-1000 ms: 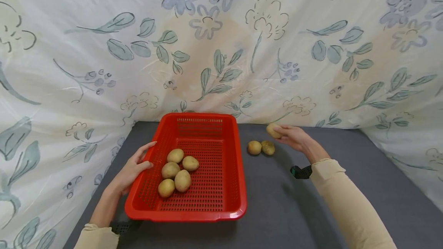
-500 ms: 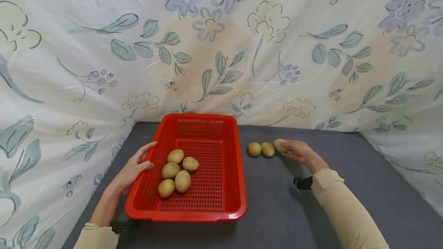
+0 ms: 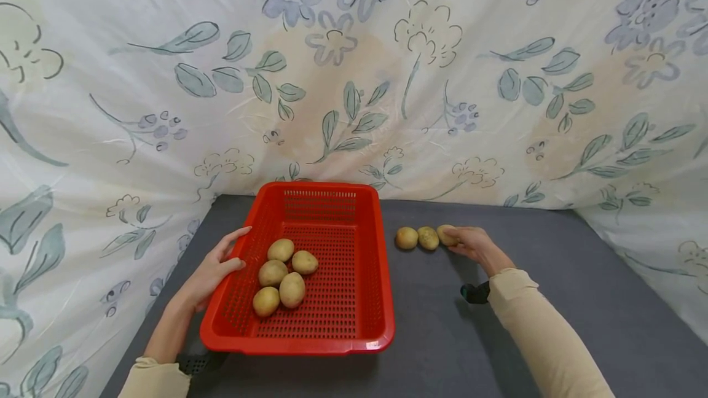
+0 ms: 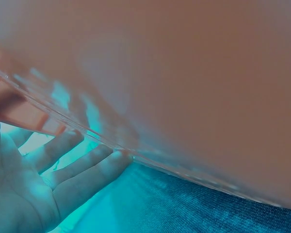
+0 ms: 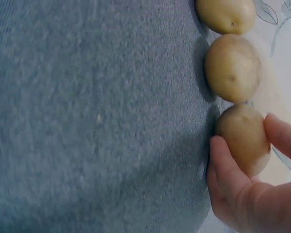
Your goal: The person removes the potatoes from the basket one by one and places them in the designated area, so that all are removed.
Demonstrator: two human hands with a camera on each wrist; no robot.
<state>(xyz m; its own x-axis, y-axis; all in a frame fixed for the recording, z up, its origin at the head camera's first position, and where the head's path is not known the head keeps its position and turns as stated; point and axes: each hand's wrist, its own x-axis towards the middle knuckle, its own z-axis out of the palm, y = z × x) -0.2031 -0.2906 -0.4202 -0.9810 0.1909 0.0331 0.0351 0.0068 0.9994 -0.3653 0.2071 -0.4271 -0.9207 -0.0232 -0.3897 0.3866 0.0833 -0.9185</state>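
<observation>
My right hand (image 3: 475, 244) pinches a yellow-brown potato (image 5: 243, 136) between thumb and fingers, low over the dark tabletop. This potato forms the right end of a row, beside a middle potato (image 3: 428, 238) and a left potato (image 3: 406, 238). On the left, my left hand (image 3: 212, 272) rests against the side of a red plastic basket (image 3: 387, 300), its thumb and index finger at the rim. In the left wrist view, the other fingers (image 4: 89, 187) lie fairly straight, tips at the basket's outer wall. Inside the basket, several potatoes (image 3: 291, 289) cluster toward the left.
The dark grey cloth-covered table (image 3: 553, 275) reaches back to a floral curtain (image 3: 354, 78), which also hangs along the left and right sides. The basket's raised walls stand between my left hand and the row of potatoes.
My right hand has brought its potato down from above and behind the row to the row's right end, still holding it. The left hand and the basket have stayed in place.
</observation>
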